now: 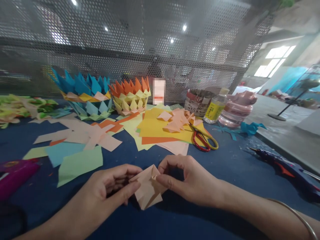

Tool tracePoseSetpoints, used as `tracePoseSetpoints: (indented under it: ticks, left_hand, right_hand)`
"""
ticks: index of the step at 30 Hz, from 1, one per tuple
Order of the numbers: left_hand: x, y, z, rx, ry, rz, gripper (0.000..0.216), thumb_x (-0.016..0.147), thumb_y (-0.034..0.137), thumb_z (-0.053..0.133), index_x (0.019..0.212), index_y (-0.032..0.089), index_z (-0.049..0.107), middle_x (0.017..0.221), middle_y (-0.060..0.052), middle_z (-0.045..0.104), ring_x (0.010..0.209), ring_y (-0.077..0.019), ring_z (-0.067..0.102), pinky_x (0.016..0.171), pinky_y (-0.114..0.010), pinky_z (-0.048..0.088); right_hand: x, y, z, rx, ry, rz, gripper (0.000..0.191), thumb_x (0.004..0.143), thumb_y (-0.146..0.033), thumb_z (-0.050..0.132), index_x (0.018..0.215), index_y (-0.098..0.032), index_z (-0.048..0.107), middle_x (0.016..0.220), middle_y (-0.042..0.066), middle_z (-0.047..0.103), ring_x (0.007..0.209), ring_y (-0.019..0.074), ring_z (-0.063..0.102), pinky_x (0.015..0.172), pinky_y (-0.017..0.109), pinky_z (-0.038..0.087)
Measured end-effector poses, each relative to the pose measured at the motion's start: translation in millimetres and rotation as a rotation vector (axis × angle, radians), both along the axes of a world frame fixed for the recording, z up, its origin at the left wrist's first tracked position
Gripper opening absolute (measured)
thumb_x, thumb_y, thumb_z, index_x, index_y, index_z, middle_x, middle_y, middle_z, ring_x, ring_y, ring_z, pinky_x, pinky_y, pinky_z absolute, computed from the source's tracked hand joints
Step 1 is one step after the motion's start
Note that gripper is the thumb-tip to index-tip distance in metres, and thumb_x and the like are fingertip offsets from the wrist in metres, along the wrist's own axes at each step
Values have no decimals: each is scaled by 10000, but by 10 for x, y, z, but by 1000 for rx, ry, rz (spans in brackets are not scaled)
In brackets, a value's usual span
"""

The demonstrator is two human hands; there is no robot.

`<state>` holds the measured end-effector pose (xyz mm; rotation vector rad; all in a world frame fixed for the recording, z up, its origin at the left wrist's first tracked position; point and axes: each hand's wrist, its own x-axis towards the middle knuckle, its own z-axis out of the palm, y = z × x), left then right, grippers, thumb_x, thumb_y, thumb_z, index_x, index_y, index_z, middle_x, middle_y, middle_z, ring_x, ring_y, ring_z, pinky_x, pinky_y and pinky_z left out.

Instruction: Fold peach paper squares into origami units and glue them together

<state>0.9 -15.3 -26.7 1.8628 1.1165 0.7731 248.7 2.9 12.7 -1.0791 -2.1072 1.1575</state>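
Both my hands hold a small folded piece of peach paper (148,189) just above the blue table (220,166). My left hand (110,188) pinches its left side with thumb and fingers closed. My right hand (186,178) pinches the top right edge, fingers curled. Beyond the hands lies a stack of yellow and orange sheets (160,130) with several folded peach pieces (176,120) on top.
Red and yellow scissors (203,140) lie right of the stack. Loose paper strips (82,140) cover the left. Blue (83,95) and orange (130,96) paper baskets stand at the back, with a glue bottle (215,108), a pink container (236,110) and a glue gun (285,166) to the right.
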Motion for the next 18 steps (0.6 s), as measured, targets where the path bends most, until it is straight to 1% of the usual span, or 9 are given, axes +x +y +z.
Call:
tracePoseSetpoints:
  ticks: [3,6,8,10,15,18]
  left_hand:
    - [35,-34,13,-21,-47,21,375,972,573,581,1018,261,783,713,16,748,538,-114,655,516,-164,571]
    - [59,-61,61,-45,-47,36,406,969,597,572,936,245,772,708,11,742,545,-115,653,528,-168,574]
    - [61,-71,95,-65,-41,55,410,970,600,572,923,242,766,724,7,750,558,-118,662,541,-173,579]
    - [55,-71,106,-74,-41,60,407,968,601,575,934,243,764,735,7,754,569,-119,668,549,-178,581]
    - [30,-44,37,-68,-73,25,414,978,604,555,932,240,746,747,8,747,589,-116,670,551,-172,562]
    - [32,-50,43,-52,-74,19,411,974,604,558,923,240,742,746,8,742,604,-117,668,537,-166,543]
  right_hand:
    - [-18,-34,-1,12,16,19,168,933,-316,663,865,-163,676,778,-2,681,698,118,595,663,224,484]
    - [-24,-56,1,8,-11,24,178,896,-338,708,893,-160,705,781,0,691,696,124,601,654,223,490]
    - [-24,-57,-4,15,-36,27,182,889,-344,722,901,-163,725,789,3,704,701,128,611,656,226,496]
    - [-24,-51,-17,34,-45,30,182,912,-345,702,886,-168,734,786,5,716,712,132,624,668,229,500]
    - [-26,-41,-43,50,-33,34,222,962,-335,637,841,-172,725,751,3,710,689,127,627,659,224,492]
    - [-27,-47,-46,58,-20,29,234,968,-343,640,844,-164,727,756,4,704,683,123,616,660,226,484]
